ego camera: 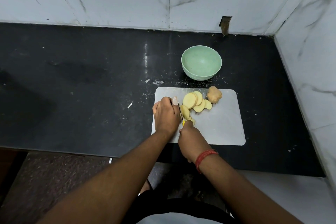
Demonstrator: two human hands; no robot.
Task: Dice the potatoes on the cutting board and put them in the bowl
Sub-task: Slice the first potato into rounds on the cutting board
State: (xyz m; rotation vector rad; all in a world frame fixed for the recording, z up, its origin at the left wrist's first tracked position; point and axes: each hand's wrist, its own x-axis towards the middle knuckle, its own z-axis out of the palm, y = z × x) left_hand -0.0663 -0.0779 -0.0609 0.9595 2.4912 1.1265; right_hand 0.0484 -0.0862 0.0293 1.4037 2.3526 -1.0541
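The left hand (166, 114) covers whatever it pins to the cutting board (221, 125). The right hand (190, 138) hides most of the knife (180, 112) handle.

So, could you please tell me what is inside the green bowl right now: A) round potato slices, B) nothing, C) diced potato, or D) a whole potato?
B: the green bowl shows only its bare inside, while the potato slices and the whole potato lie on the cutting board.
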